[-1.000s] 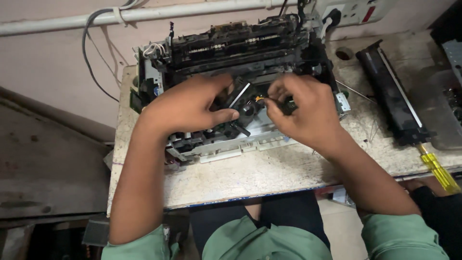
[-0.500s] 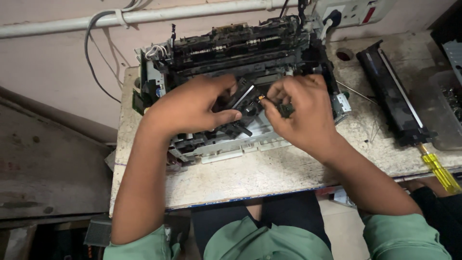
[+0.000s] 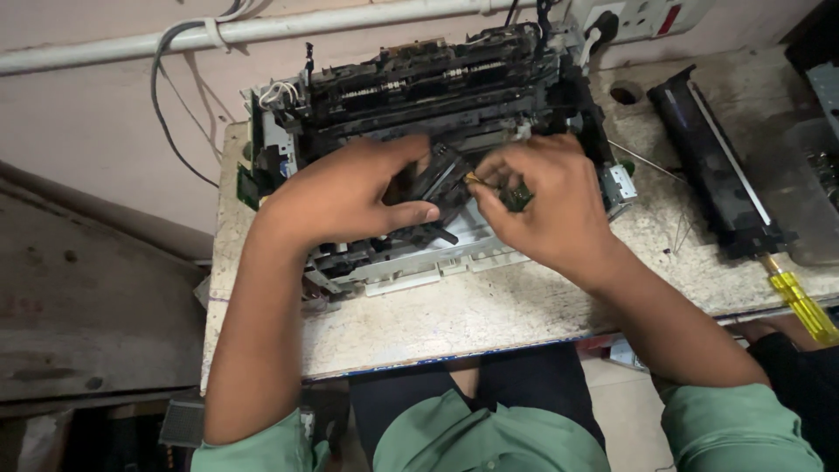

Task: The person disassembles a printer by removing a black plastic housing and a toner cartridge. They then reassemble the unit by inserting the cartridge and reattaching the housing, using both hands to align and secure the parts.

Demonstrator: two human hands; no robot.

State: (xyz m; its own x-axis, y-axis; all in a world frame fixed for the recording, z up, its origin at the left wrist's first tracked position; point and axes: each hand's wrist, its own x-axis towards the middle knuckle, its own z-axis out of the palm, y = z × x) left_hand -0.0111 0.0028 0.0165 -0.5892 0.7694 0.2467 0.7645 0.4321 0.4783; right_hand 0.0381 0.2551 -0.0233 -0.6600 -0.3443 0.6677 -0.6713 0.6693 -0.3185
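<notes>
A stripped-down printer chassis (image 3: 419, 96), black and grey with exposed rollers and wires, stands on a worn stone worktop (image 3: 489, 306). My left hand (image 3: 345, 192) rests on its middle, thumb and fingers closed around a black plastic part (image 3: 441, 175) inside the frame. My right hand (image 3: 546, 205) meets it from the right, fingertips pinching a small brass-coloured piece (image 3: 474, 178) against the same black part. Both forearms reach in from green sleeves at the bottom.
A long black cartridge-like unit (image 3: 712, 166) lies on the worktop at the right. A yellow-handled screwdriver (image 3: 800, 301) sits at the right edge. A white pipe (image 3: 262, 31) and cables run along the wall, with a socket plate (image 3: 647, 16) at top right.
Both hands stay on the black part in the printer's middle. My right fingertips have shifted slightly left toward it. The view has barely moved.
</notes>
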